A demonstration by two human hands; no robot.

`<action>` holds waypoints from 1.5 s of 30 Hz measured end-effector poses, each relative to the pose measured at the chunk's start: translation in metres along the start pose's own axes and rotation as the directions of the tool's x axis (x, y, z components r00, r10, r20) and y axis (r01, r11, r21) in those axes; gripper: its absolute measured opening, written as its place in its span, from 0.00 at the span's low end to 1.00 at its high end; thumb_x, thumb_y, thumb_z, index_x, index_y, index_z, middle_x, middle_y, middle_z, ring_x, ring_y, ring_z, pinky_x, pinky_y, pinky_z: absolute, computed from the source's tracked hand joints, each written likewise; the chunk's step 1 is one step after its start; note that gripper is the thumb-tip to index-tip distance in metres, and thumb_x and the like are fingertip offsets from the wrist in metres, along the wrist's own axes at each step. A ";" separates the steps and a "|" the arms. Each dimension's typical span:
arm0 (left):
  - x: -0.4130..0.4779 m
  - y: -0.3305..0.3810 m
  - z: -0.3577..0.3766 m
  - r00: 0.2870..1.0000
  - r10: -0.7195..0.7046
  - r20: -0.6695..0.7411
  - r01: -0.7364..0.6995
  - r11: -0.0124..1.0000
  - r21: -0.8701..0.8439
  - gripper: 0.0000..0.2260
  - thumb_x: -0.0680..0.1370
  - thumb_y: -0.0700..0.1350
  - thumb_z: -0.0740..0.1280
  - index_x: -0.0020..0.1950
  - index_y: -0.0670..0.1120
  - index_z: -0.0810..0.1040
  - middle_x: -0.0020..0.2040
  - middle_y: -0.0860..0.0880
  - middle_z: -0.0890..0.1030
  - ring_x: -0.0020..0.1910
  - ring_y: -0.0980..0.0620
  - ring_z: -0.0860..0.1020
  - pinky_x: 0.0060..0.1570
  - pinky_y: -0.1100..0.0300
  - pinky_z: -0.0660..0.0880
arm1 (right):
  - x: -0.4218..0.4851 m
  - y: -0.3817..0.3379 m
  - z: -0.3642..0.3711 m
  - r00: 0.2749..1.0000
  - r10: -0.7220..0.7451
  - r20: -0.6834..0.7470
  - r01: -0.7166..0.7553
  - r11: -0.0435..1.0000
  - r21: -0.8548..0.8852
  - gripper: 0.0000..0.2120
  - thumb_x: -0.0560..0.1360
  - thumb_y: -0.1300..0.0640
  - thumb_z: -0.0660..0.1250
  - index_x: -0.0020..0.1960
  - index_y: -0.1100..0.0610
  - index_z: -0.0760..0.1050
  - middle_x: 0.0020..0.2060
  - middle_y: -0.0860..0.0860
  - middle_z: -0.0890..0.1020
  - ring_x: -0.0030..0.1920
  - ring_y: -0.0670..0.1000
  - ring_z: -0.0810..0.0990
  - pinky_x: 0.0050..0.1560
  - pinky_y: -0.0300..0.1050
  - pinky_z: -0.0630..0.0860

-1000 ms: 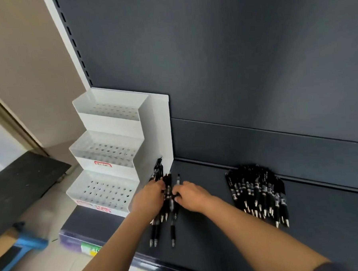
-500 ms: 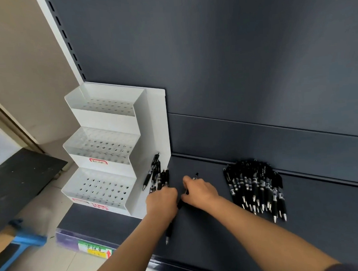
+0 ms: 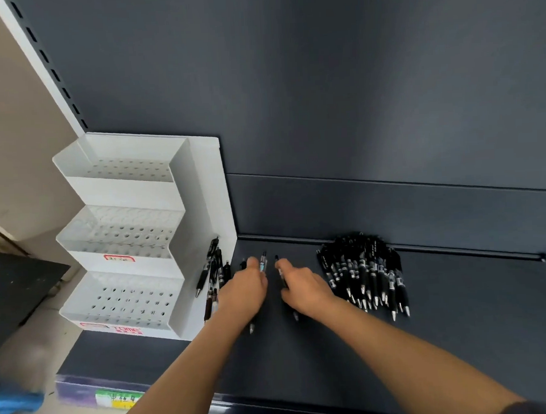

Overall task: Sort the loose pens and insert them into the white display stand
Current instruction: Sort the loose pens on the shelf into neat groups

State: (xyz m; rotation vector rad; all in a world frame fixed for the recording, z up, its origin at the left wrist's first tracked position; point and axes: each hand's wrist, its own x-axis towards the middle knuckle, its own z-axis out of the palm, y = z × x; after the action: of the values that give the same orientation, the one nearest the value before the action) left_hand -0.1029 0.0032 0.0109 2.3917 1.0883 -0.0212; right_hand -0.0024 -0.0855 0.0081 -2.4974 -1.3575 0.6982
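Dark grey shelving fills the view, with a flat shelf [image 3: 430, 341] set below a tall back panel [image 3: 322, 77]. Near the shelf's left end, the left hand [image 3: 244, 292] is laid palm down with fingers stretched over a few loose pens [image 3: 262, 262] lying lengthwise; nothing is gripped. Just beside it, across a narrow gap, the right hand [image 3: 304, 287] is bent over a single pen [image 3: 278, 267], whose tip shows below the palm. Whether that pen is pinched or only pressed cannot be told.

Left of the hands, several leaning pens [image 3: 210, 267] are rested against the side wall of the white stand [image 3: 207, 191], which is placed at the shelf's left end with three stepped, perforated tiers. A red-edged label [image 3: 118, 258] is stuck on the middle tier. Right of the hands, a pile of black pens [image 3: 363, 271] is spread on the shelf, tips toward the front edge, where a price strip [image 3: 117, 400] is fixed.
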 end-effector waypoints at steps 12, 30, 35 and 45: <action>0.024 0.141 0.039 0.945 0.312 0.102 -0.272 0.918 -0.288 0.03 0.79 0.43 0.60 0.52 0.48 0.71 0.38 0.48 0.79 0.38 0.49 0.76 0.39 0.56 0.72 | -0.052 0.111 -0.063 0.887 0.250 -0.387 -0.190 0.964 0.186 0.17 0.75 0.59 0.58 0.63 0.52 0.70 0.52 0.55 0.80 0.51 0.59 0.79 0.43 0.48 0.73; -0.015 0.406 0.180 0.836 0.495 0.238 -0.424 0.857 -0.293 0.11 0.76 0.36 0.60 0.55 0.49 0.70 0.37 0.50 0.72 0.37 0.52 0.70 0.38 0.63 0.67 | -0.182 0.391 -0.146 0.790 0.454 -0.413 -0.437 0.888 0.141 0.16 0.77 0.60 0.57 0.64 0.55 0.69 0.54 0.58 0.80 0.52 0.61 0.79 0.45 0.50 0.75; -0.018 0.446 0.209 0.827 0.474 0.302 -0.405 0.876 -0.263 0.17 0.75 0.36 0.62 0.63 0.47 0.69 0.56 0.40 0.76 0.53 0.44 0.76 0.45 0.65 0.69 | -0.195 0.451 -0.162 0.741 0.544 -0.394 -0.558 0.825 0.091 0.13 0.76 0.63 0.57 0.59 0.57 0.71 0.53 0.58 0.80 0.52 0.61 0.80 0.41 0.47 0.71; -0.004 0.501 0.242 0.821 0.474 0.319 -0.423 0.880 -0.217 0.15 0.75 0.35 0.63 0.61 0.43 0.71 0.52 0.38 0.77 0.49 0.41 0.78 0.44 0.56 0.77 | -0.200 0.498 -0.173 0.770 0.542 -0.335 -0.571 0.821 0.015 0.11 0.77 0.62 0.58 0.60 0.59 0.71 0.58 0.57 0.75 0.53 0.61 0.79 0.40 0.48 0.69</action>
State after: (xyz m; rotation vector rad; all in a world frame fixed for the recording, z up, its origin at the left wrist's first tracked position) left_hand 0.2958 -0.3849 0.0219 2.3348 0.3254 -0.2114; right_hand 0.3557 -0.5201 0.0186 -2.9432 -0.5267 0.2858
